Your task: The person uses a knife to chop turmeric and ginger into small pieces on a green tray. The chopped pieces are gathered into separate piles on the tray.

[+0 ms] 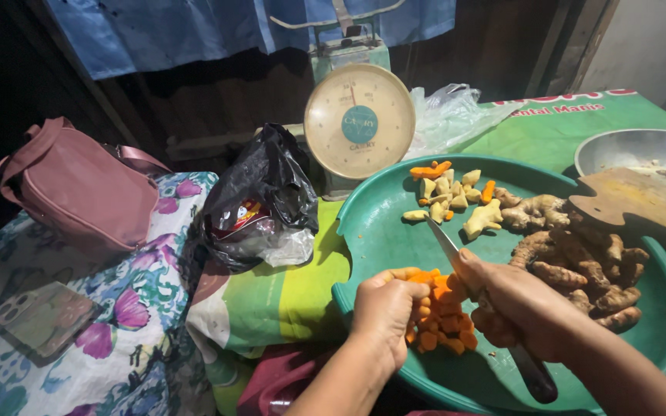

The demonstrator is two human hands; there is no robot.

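My left hand (385,311) grips an orange turmeric root (419,276) over a big green round tray (383,231). My right hand (512,305) holds a knife (442,240) whose blade points up and left, its dark handle sticking out below the hand. Between the two hands lies a pile of orange cut pieces (445,323). Whole ginger and turmeric roots (586,266) are heaped at the tray's right. Pale and orange chunks (449,194) lie at its far side.
A dial kitchen scale (359,119) stands behind the tray, a black plastic bag (262,202) to its left, a clear bag (450,112) to its right. A pink handbag (75,185) and a phone (36,317) rest on floral cloth. A metal bowl (626,148) with a wooden board (632,196) sits right.
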